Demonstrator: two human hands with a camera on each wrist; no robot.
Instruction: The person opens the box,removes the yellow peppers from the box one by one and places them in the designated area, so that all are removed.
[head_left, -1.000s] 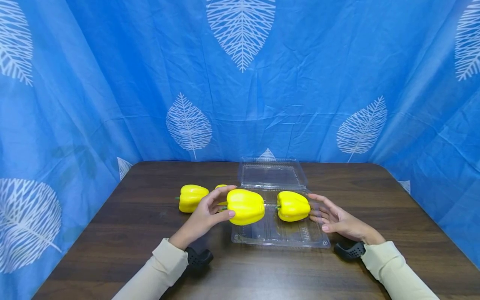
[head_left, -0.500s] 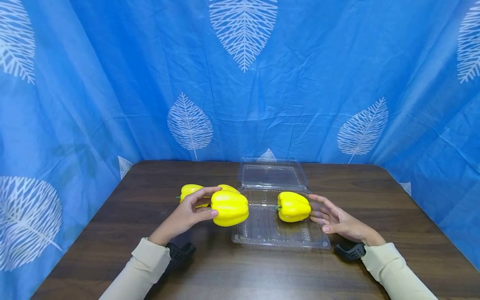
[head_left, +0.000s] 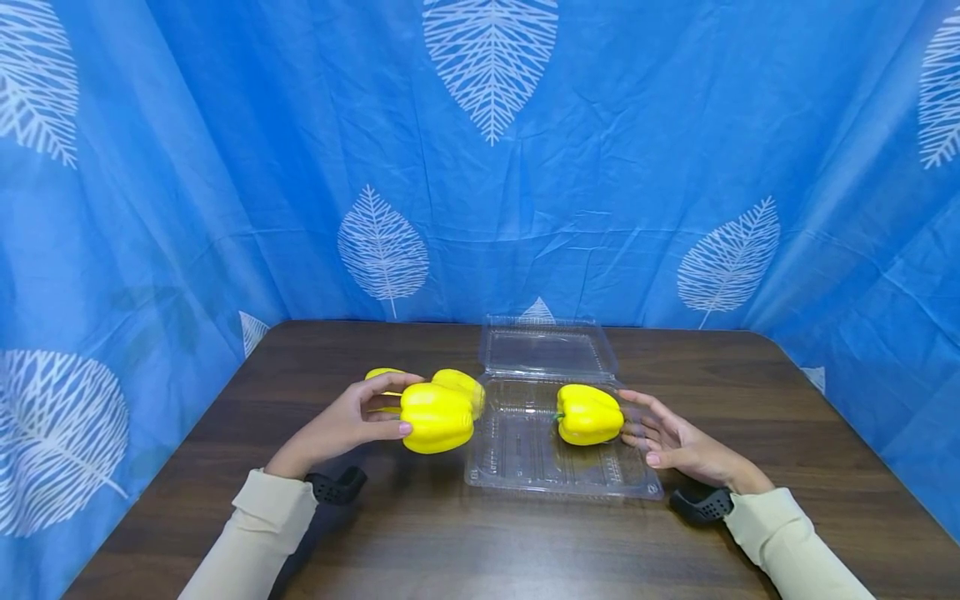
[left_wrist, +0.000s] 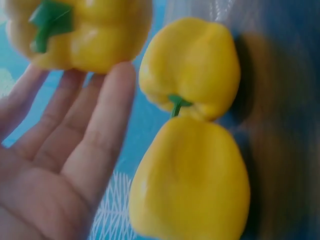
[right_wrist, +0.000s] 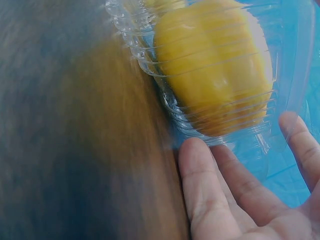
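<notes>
With left hand (head_left: 341, 429) we hold one pepper (head_left: 437, 419), best gently, while our spread right hand (head_left: 693, 454) should steady the container (head_left: 517, 458) from three o'clock.

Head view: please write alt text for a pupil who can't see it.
A person's left hand holds a yellow pepper in front of two more peppers on a dark wooden table. The right hand is beside an open clear container with a single pepper inside; a blue leaf-print cloth hangs behind.
</notes>
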